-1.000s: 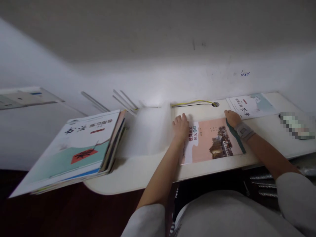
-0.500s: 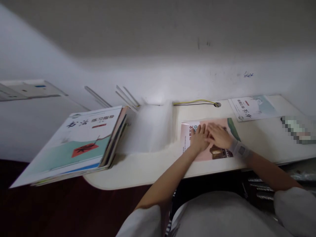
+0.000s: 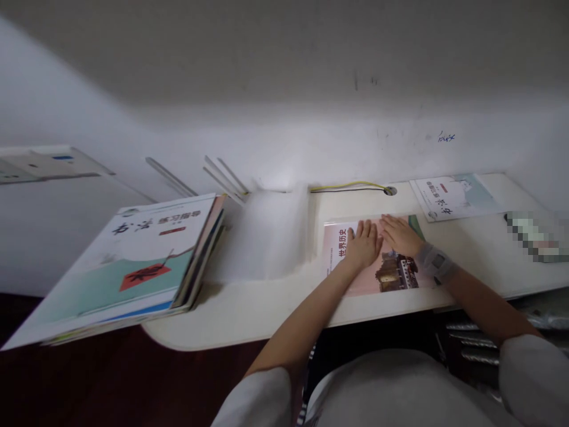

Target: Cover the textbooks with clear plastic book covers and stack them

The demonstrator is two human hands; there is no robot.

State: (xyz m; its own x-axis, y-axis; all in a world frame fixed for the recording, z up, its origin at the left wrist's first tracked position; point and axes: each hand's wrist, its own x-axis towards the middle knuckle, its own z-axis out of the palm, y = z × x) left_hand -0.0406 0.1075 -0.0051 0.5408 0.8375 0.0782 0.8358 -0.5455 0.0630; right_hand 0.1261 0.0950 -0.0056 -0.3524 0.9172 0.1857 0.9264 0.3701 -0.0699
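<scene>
A pink textbook (image 3: 360, 283) with a building and a green corner on its cover lies on the white desk (image 3: 249, 314); its cover has a clear, shiny edge. My left hand (image 3: 364, 243) rests flat on the cover, fingers spread toward the wall. Beside it, my right hand (image 3: 401, 235) also lies flat on the book, with a band on the wrist. The fingers of the two hands are close together. To the left of the book is a translucent whitish sheet (image 3: 267, 237) on the desk.
A stack of books (image 3: 146, 261) overhangs the desk's left end. At the back right lies a white and green booklet (image 3: 457, 196). A pixelated object (image 3: 540, 237) sits at the far right. Yellow and black cables (image 3: 347, 186) run into a round hole near the wall.
My right hand has slid slightly away from my left hand, toward the wall and right, so they no longer overlap. The view has shifted a little.
</scene>
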